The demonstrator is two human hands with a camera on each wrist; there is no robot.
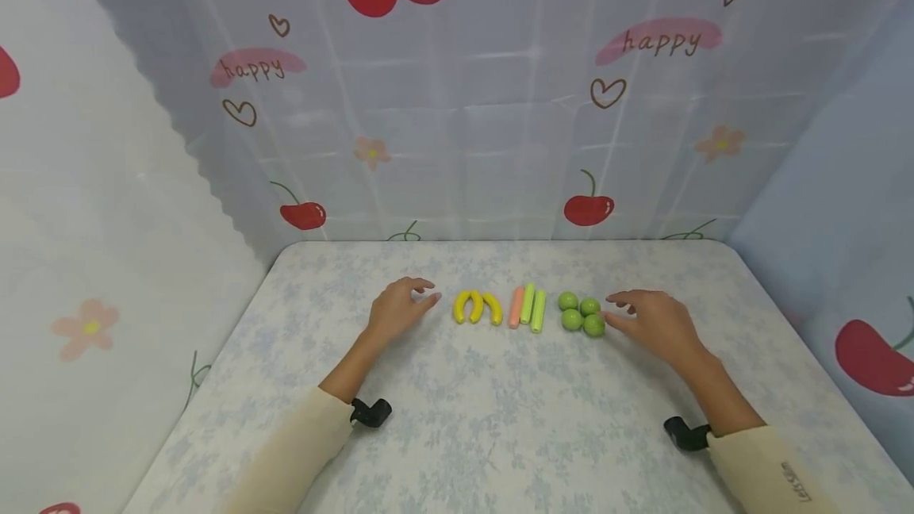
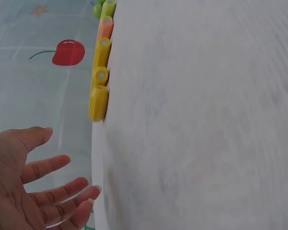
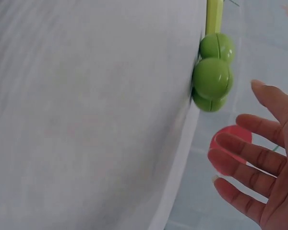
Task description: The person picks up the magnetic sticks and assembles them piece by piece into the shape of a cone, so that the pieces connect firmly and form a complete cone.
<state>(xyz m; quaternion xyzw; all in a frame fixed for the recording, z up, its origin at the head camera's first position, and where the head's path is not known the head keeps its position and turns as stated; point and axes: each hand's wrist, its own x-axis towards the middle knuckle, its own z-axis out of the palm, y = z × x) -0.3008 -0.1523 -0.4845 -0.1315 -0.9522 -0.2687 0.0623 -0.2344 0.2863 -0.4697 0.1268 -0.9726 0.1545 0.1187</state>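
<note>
Three yellow curved pieces like small toy bananas (image 1: 476,307) lie in a row on the table. To their right are a pink stick (image 1: 516,308) and two light-green sticks (image 1: 539,312), side by side. At the row's right end sit several glossy green balls (image 1: 572,320) in a cluster, with seams showing on the green balls (image 3: 212,79) in the right wrist view. My left hand (image 1: 400,312) hovers just left of the bananas, fingers loosely spread, holding nothing. Just right of the balls is my right hand (image 1: 657,325), fingers relaxed and apart, also holding nothing.
A pale table (image 1: 457,419) with a faint blue floral pattern lies under everything. Behind it hangs a curtain (image 1: 485,125) printed with cherries, hearts and "happy". More printed cloth flanks both sides. A black wrist camera (image 1: 371,412) sits at the left cuff, another wrist camera (image 1: 687,435) at the right.
</note>
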